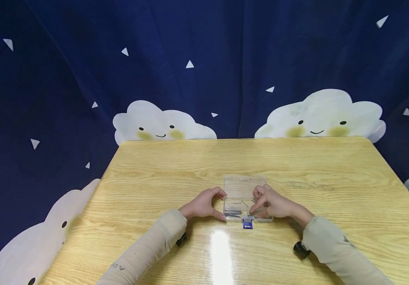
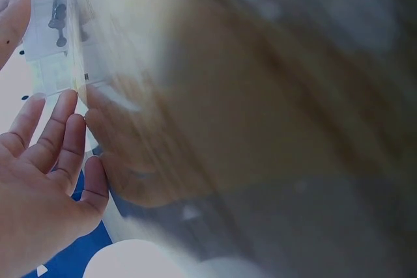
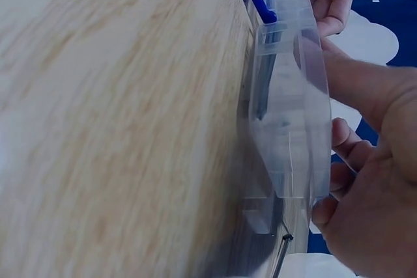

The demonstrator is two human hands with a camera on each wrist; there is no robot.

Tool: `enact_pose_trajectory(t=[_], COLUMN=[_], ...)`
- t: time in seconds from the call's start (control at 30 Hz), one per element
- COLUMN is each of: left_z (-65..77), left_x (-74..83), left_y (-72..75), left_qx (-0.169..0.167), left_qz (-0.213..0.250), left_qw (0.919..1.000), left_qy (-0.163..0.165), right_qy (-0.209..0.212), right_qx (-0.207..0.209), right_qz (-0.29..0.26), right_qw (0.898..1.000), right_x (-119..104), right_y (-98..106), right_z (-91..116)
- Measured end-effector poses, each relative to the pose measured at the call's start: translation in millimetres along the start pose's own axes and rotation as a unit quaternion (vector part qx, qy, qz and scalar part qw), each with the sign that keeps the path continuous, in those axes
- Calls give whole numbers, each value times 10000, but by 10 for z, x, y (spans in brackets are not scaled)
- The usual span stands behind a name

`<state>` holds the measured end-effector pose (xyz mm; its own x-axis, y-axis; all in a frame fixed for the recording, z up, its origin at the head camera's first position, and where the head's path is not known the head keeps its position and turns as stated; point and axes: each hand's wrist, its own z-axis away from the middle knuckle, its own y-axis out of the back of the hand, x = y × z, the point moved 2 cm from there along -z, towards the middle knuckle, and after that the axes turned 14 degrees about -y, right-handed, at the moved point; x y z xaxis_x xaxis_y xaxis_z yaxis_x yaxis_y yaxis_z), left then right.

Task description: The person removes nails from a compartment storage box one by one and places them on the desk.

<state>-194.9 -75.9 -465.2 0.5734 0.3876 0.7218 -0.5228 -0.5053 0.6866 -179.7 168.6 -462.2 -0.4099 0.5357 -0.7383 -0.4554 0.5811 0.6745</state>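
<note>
A clear plastic case [image 1: 234, 218] sits on the table, its clear lid [image 1: 243, 185] folded back and a blue latch [image 1: 247, 224] at its front. Several thin dark metal pieces [image 1: 233, 213] lie in its left compartment, and smaller ones are scattered behind them. My left hand [image 1: 204, 202] holds the case by its left side, thumb at the front corner and fingers farther back. My right hand [image 1: 274, 201] reaches over the right part, index finger pointing down into the case, other fingers bent. I cannot tell whether its fingertips pinch a piece.
The wooden table [image 1: 154, 170] spreads out around the case. A dark blue curtain [image 1: 226, 59] with white clouds and triangles hangs behind its far edge. Black wrist devices [image 1: 301, 250] show under both forearms.
</note>
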Motion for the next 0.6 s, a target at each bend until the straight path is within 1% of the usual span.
enact_pose_trajectory(t=[0.2, 0.3, 0.6], left_z=[-6, -3, -1], left_x=[-14, -7, -4], left_y=[-11, -11, -14], left_qx=[-1, 5, 24], left_qz=[16, 46, 79], left_qw=[10000, 10000, 10000], left_qy=[45, 71, 13], right_qy=[130, 104, -153], right_qx=[105, 106, -38], right_qz=[557, 796, 978], right_qw=[9983, 9967, 9951], right_x=[19, 10, -38], right_y=[-24, -35, -24], right_z=[-6, -5, 10])
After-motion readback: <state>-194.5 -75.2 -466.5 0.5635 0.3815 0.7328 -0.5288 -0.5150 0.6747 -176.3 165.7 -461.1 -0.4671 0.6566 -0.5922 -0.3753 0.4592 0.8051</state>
